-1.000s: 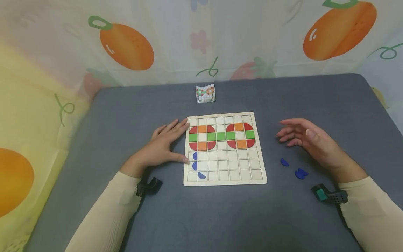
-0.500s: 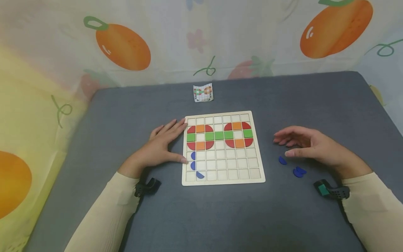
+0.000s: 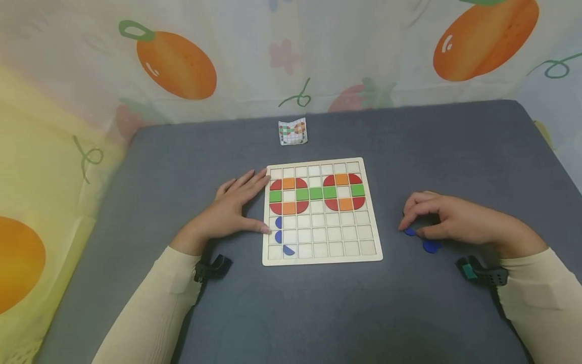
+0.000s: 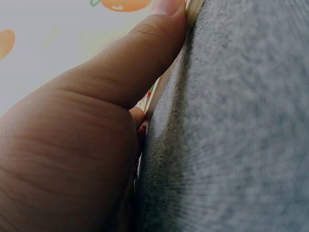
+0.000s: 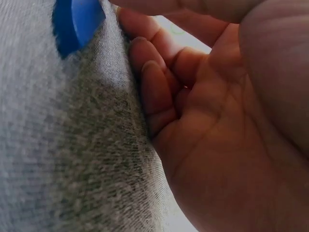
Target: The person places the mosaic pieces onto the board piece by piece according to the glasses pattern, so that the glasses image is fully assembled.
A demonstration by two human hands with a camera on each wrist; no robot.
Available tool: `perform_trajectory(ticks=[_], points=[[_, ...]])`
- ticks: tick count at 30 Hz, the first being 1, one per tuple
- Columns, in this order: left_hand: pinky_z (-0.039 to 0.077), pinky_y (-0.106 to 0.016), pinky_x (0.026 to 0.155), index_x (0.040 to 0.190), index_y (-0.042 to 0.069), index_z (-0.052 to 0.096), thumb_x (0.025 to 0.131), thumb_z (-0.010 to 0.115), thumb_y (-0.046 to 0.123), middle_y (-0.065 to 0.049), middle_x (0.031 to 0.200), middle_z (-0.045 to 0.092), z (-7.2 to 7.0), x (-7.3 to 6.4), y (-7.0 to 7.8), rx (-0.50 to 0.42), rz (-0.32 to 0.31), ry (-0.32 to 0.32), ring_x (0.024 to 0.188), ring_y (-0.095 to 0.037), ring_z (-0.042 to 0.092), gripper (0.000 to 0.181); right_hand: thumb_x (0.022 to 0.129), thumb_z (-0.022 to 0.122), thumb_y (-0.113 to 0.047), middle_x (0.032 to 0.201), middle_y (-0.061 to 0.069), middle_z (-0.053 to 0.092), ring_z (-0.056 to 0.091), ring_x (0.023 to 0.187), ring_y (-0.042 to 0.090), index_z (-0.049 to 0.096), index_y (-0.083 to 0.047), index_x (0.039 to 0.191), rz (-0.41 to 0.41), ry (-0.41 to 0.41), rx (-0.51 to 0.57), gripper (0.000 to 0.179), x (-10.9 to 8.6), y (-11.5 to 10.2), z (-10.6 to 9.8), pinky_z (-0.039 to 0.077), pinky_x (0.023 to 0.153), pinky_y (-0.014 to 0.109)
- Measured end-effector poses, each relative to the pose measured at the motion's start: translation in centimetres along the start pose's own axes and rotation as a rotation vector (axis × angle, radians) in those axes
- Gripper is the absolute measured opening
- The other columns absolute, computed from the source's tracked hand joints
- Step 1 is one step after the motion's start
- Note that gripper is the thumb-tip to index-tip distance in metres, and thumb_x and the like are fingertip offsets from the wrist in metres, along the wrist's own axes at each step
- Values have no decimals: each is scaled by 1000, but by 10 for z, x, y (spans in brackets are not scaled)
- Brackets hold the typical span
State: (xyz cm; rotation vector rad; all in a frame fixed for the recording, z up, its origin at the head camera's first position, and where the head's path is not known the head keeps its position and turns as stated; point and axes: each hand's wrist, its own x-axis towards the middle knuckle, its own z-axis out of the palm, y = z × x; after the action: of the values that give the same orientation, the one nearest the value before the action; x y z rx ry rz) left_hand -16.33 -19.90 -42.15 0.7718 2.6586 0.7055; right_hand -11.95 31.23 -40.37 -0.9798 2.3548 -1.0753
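Note:
A square wooden grid board [image 3: 323,261] lies on the table with red, orange, green and blue pieces set in its cells. My left hand [image 3: 232,212] rests along the board's left side, fingers stretched out, thumb and fingertips touching its edge. To the right of the board, my right hand [image 3: 454,220] has its thumb and index finger bent around a blue half-circle piece [image 3: 409,232] at the table surface, pinching it at its ends. More blue half-circle pieces [image 3: 431,246] lie just below that hand. In the right wrist view blue pieces [image 5: 79,24] show on the cloth beside the curled fingers.
A small printed pattern card [image 3: 293,132] stands behind the board. Grey cloth covers the table [image 3: 318,313]. A fruit-printed curtain [image 3: 254,60] hangs along the back edge.
My right hand has come down toward me, and its fingers have curled in from a loose pose onto a blue half-circle piece. The left hand stays at the board's edge.

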Motion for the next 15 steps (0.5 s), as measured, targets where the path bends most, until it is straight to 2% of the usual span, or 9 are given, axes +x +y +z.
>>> perform_trajectory(ticks=[7, 15], points=[[1, -63, 124, 177, 22, 22, 81, 93, 61, 9, 181, 10, -1, 0, -1, 2, 2, -5, 166, -24, 0, 126, 96, 87, -14, 109, -22, 63, 55, 106, 8, 77, -41, 107, 53, 28, -87, 30, 4, -5, 5, 46, 91, 25], [0, -63, 124, 177, 24, 21, 81, 93, 61, 10, 181, 10, -1, 0, -1, 5, -1, -9, 166, -23, -1, 126, 91, 91, -18, 101, -24, 62, 53, 95, 7, 75, -39, 99, -2, 86, -148, 27, 9, -9, 11, 46, 83, 30]])
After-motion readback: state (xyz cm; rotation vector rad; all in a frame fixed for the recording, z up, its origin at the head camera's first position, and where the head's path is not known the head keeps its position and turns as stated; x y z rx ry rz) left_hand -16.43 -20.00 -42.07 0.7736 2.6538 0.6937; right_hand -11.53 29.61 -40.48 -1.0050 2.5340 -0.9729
